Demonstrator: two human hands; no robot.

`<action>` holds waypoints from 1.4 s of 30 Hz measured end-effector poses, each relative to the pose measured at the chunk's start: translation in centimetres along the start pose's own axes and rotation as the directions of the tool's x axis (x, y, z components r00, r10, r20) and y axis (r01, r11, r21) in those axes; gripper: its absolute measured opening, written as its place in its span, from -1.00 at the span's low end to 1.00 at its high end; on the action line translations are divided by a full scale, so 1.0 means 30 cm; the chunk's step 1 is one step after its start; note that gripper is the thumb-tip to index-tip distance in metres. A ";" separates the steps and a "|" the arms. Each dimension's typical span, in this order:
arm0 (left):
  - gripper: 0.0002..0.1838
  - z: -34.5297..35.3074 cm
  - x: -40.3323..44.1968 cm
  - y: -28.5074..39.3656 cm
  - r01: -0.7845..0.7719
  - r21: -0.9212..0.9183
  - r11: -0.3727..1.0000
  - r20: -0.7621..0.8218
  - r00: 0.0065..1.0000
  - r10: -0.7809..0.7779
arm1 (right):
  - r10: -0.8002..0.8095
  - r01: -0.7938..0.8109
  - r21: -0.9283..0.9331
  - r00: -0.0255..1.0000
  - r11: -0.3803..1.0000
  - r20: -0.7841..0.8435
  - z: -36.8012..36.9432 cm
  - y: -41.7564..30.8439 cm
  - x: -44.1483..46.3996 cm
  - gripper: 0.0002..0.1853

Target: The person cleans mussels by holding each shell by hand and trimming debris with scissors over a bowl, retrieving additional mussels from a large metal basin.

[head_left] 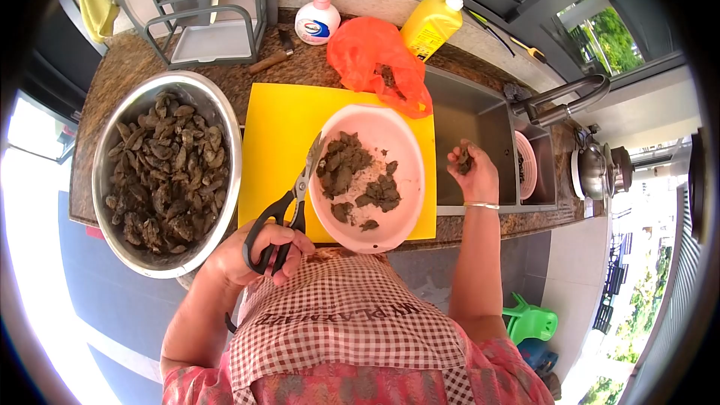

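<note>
My left hand [274,250] is closed around the black handles of a pair of scissors [301,182]. Its blades point up along the left rim of a pink basin [409,180]. Dark brown clumps [345,165] lie inside that basin, which rests on a yellow cutting board [281,127]. Over the sink's front part, my right hand [480,172] pinches a small dark brown piece [465,159], whose kind I cannot make out. To the left, a steel bowl [231,202] is heaped with many similar dark, elongated pieces [169,172].
A red plastic bag [367,49] overlaps the board's back edge. Behind stand a pink-topped pump bottle [319,19], a yellow bottle [433,26] and a grey rack [255,37]. A knife [274,58] lies nearby. The sink [465,109] has a faucet [559,105] and a pink strainer [529,169].
</note>
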State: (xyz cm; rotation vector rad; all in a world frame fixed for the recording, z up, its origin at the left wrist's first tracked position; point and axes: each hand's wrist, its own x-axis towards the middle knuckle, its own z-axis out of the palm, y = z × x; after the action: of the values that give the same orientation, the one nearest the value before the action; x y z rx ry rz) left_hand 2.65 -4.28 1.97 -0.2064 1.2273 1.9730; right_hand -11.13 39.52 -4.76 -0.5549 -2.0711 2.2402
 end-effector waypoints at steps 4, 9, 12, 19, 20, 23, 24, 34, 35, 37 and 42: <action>-0.43 -0.012 -0.007 -0.026 0.018 -0.079 0.997 -0.036 0.999 -0.021 | -0.634 0.424 -0.781 0.772 0.459 0.047 0.074 0.010 -0.005 -0.71; -0.45 -0.008 0.001 -0.046 -0.003 -0.090 0.996 -0.037 0.999 0.000 | -0.346 0.598 -0.557 0.796 0.576 0.496 0.483 -0.055 -0.217 -0.73; -0.47 0.001 0.001 -0.046 -0.002 -0.101 0.995 -0.046 0.999 -0.003 | -0.264 0.763 -0.597 0.647 0.250 0.716 0.604 -0.017 -0.232 -0.67; -0.50 0.012 -0.030 -0.071 -0.032 -0.104 0.994 -0.065 0.998 0.026 | -0.066 0.670 -0.740 0.743 0.067 0.666 0.645 0.013 -0.197 -0.57; -0.50 0.007 -0.031 -0.080 -0.043 -0.116 0.992 -0.061 0.998 0.036 | -0.083 0.677 -0.731 0.736 0.086 0.672 0.626 0.019 -0.194 -0.59; -0.51 -0.003 -0.033 -0.096 -0.064 -0.142 0.988 -0.054 0.997 0.057 | -0.130 0.605 -0.742 0.792 0.288 0.596 0.586 -0.021 -0.197 -0.61; -0.51 -0.003 -0.031 -0.094 -0.063 -0.142 0.988 -0.050 0.997 0.057 | -0.141 0.595 -0.749 0.801 0.291 0.582 0.567 -0.036 -0.193 -0.62; -0.51 0.063 0.035 -0.019 0.119 0.039 0.992 0.077 0.990 -0.122 | 0.383 -0.361 -0.130 0.839 0.923 0.386 0.444 -0.006 -0.181 -0.76; -0.51 0.066 0.041 -0.020 0.130 0.069 0.989 0.066 0.989 -0.134 | 0.359 -0.348 -0.101 0.846 0.932 0.395 0.439 -0.007 -0.186 -0.76; -0.52 0.067 0.050 0.000 0.170 0.137 0.976 0.084 0.980 -0.183 | 0.310 -0.321 -0.043 0.857 0.946 0.412 0.439 -0.014 -0.196 -0.76; -0.54 0.070 0.076 0.020 0.179 0.357 0.917 0.093 0.970 -0.225 | 0.094 -0.053 -0.115 0.917 0.992 0.388 0.452 -0.031 -0.223 -0.80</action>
State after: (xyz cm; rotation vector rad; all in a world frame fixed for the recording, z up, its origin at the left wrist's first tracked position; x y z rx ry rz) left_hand 1.23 -1.48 2.32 -0.0217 1.3834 1.5380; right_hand -8.94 24.83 -1.72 -0.1960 -2.3931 2.4682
